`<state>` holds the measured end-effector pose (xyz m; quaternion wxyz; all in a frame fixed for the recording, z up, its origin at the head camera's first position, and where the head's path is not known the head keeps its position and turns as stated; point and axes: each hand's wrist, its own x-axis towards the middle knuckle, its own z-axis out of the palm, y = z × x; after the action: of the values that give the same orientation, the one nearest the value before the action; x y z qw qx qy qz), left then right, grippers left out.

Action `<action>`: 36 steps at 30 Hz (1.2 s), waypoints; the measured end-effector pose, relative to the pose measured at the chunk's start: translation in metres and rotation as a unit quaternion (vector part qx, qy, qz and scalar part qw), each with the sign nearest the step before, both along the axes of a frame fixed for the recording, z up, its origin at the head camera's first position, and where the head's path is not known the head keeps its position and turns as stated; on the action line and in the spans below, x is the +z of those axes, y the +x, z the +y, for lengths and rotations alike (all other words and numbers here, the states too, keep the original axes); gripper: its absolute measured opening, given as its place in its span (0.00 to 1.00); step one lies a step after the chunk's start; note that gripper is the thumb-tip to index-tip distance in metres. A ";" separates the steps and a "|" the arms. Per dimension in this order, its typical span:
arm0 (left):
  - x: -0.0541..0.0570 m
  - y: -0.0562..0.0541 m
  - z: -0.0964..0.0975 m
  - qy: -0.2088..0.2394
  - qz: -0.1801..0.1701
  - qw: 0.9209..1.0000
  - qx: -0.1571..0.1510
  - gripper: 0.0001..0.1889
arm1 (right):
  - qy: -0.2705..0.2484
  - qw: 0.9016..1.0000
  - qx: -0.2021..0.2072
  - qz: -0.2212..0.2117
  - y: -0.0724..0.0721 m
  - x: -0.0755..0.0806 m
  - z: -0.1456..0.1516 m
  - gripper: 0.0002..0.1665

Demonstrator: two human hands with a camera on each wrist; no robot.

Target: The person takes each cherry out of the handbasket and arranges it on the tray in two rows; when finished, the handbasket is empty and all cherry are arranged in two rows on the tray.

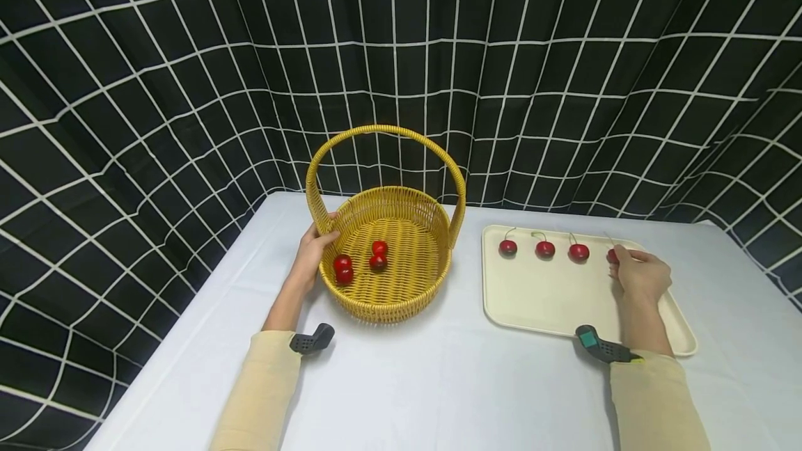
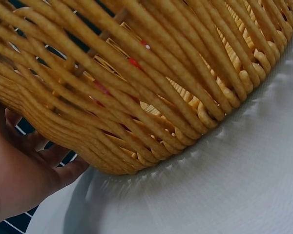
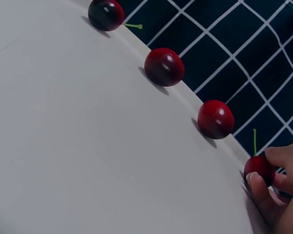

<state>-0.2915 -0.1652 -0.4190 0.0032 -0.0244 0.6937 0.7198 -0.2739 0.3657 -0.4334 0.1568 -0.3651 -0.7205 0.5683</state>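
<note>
A yellow woven basket (image 1: 401, 312) with a tall arched handle stands on the white table. My left hand (image 1: 307, 255) grips its left rim beside the handle's foot, the thumb laid over the edge. In the left wrist view, fingers (image 2: 71, 170) lie against the outer weave. Inside the basket are several red cherries (image 1: 379, 262), in two close pairs. At the far right corner of a cream tray (image 1: 545, 298), my right hand (image 1: 644, 275) pinches a stemmed cherry (image 3: 260, 169) between thumb and fingers. Whether that cherry touches the tray is unclear.
Three more stemmed cherries lie in a row along the tray's back: a left one (image 1: 508, 248), a middle one (image 1: 545, 250) and a right one (image 1: 579, 252). A black curtain (image 1: 401, 68) with white grid lines hangs behind the table (image 1: 401, 381).
</note>
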 end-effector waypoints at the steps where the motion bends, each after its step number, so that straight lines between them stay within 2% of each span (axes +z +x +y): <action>1: 0.000 0.000 0.000 -0.001 0.000 1.000 0.001 0.26 | -0.001 1.000 -0.003 0.000 0.000 0.000 0.000 0.28; 10: -0.001 -0.001 0.001 0.005 0.001 1.000 -0.002 0.27 | -0.036 0.999 -0.016 0.016 -0.003 -0.001 0.002 0.26; 16: -0.001 0.000 0.000 0.008 0.002 1.000 -0.002 0.27 | -0.039 0.999 -0.018 0.015 -0.002 0.000 0.001 0.25; 24: -0.001 0.000 0.000 0.010 0.000 1.000 -0.005 0.26 | -0.038 0.999 -0.030 0.006 0.000 0.000 0.000 0.30; 29: 0.000 0.001 0.000 0.012 0.001 1.000 -0.005 0.26 | -0.021 0.999 -0.038 -0.012 0.000 0.000 -0.001 0.30; 36: -0.001 0.000 0.001 0.009 0.000 1.000 -0.004 0.26 | -0.047 0.998 -0.049 -0.004 0.001 -0.001 0.001 0.31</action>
<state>-0.2915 -0.1646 -0.4196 0.0059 -0.0217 0.6874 0.7259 -0.2734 0.3665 -0.4340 0.1645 -0.4089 -0.6752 0.5915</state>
